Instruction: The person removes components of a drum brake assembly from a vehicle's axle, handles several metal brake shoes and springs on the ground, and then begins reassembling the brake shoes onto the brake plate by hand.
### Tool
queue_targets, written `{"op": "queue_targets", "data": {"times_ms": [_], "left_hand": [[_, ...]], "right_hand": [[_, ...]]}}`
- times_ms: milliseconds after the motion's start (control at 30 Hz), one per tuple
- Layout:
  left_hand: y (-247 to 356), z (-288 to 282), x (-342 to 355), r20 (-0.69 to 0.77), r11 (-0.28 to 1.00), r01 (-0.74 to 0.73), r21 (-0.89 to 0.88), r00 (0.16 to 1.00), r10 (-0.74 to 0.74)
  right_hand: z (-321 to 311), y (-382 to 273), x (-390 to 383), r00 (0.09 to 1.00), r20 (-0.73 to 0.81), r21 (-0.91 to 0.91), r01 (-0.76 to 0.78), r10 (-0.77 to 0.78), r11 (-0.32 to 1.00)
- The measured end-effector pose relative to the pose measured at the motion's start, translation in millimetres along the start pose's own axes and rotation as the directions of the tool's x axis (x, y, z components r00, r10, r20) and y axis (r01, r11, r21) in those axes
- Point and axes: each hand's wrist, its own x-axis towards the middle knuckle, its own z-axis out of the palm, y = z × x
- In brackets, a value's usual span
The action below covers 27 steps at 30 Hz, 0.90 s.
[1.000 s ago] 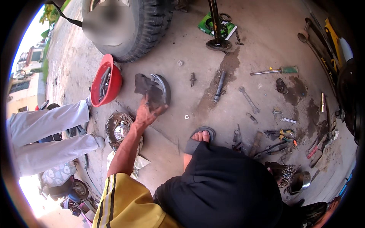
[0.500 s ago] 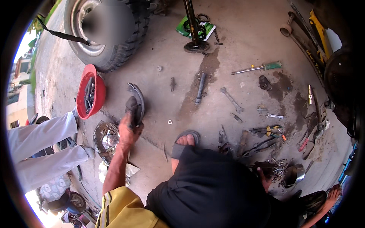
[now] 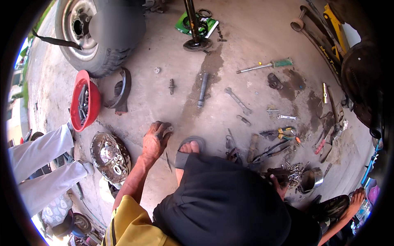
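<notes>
My left hand (image 3: 155,141) reaches down to the concrete, its fingers closed round a small metal nut (image 3: 169,129). My right hand (image 3: 279,186), low at the right beside my black-clad knee, grips a dark object I cannot make out, next to a pile of bolts (image 3: 296,174). Ahead of my left hand lies a curved metal shoe (image 3: 126,88) with dark material against it, beside a red helmet-shaped container (image 3: 91,110) of metal parts. A dirty basin (image 3: 98,153) with shiny parts stands left of my left forearm. A wrench (image 3: 238,101) and a long bolt (image 3: 202,90) lie farther forward.
A wheel (image 3: 67,37) and an upright black shaft (image 3: 193,28) are at the top. Screwdriver (image 3: 281,62), pliers (image 3: 279,133) and tools spread rightward. A co-worker's white-trousered legs (image 3: 45,151) are at left; another person's bare limb (image 3: 340,221) is at lower right.
My left hand has let go of the curved shoe, leaving it beside the red container, and moved toward me onto the small nut. My right hand has come into view. The camera's view has shifted.
</notes>
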Motion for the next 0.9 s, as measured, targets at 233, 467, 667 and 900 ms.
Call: {"op": "queue_targets", "data": {"times_ms": [233, 467, 667, 900], "left_hand": [[-7.3, 26.6, -1.2, 0.026, 0.992, 0.090, -0.087, 0.996, -0.088], [-13.2, 14.7, 16.0, -0.091, 0.889, 0.239, -0.390, 0.951, -0.296], [34.6, 12.9, 49.4, -0.109, 0.983, 0.070, -0.169, 0.990, -0.089], [77.1, 47.4, 107.9, -0.153, 0.988, -0.150, -0.034, 0.978, 0.144]], "right_hand": [[-10.8, 18.1, 10.4, 0.988, 0.108, -0.108, 0.121, -0.109, 0.987], [-22.0, 52.3, 26.4, 0.945, 0.237, -0.150, 0.266, -0.227, 0.952], [9.8, -14.1, -1.8, 0.997, 0.057, 0.205, 0.043, -0.056, 0.978], [24.7, -44.0, -15.3, 0.999, -0.018, 0.342, 0.032, -0.028, 0.939]]}}
